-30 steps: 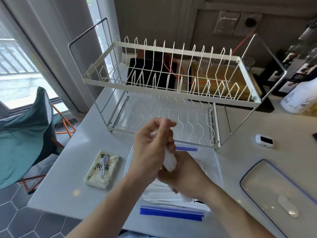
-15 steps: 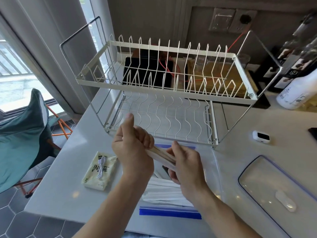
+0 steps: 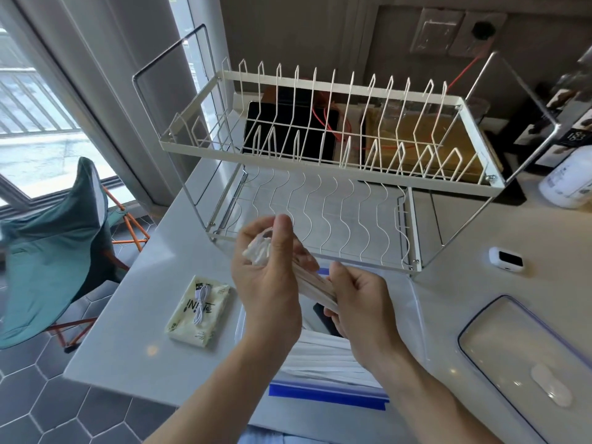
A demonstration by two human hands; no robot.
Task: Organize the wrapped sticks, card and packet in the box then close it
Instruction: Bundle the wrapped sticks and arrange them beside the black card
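Note:
My left hand [image 3: 267, 283] and my right hand [image 3: 360, 302] both grip one bundle of wrapped sticks [image 3: 315, 285] above the clear box [image 3: 416, 315]; crumpled white wrapper ends stick out by my left thumb. More white wrapped sticks [image 3: 323, 357] lie flat inside the box, and a dark card [image 3: 323, 318] shows beneath my hands. The box has blue latches, one at its near edge [image 3: 326, 394]. A pale yellow packet [image 3: 200, 310] with a white cable on it lies on the counter left of the box. The clear lid [image 3: 525, 357] rests to the right.
A white wire dish rack [image 3: 320, 161] stands just behind the box. A small white device [image 3: 506, 257] sits on the counter to the right, bottles [image 3: 570, 174] at the far right. A green folding chair [image 3: 54, 251] stands on the floor beyond the counter's left edge.
The bundle went from upright in my fists to tilted, lying across between my two hands. My left thumb has lifted and the wrapper ends now show.

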